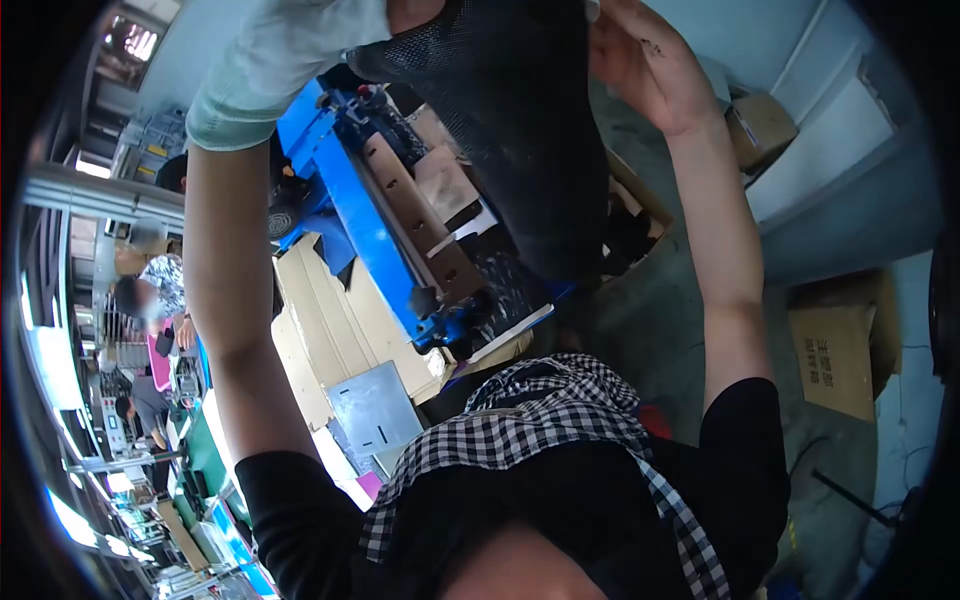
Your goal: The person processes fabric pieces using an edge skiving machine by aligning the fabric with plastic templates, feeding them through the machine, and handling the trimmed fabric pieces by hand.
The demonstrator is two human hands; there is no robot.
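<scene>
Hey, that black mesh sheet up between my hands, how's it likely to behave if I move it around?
The black mesh sheet is probably floppy, since its lower part falls in a soft, rounded curve. It may be fairly light for its size, as the upper part looks netlike. Being broad rather than round, it seems unlikely to roll.

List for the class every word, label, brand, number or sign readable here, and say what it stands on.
"注塑部", as best it reads: cardboard box at right.
Characters beside that: too blurred to read surely.
Dark marks on the right hand: too small to read.
No other text is legible.
</scene>
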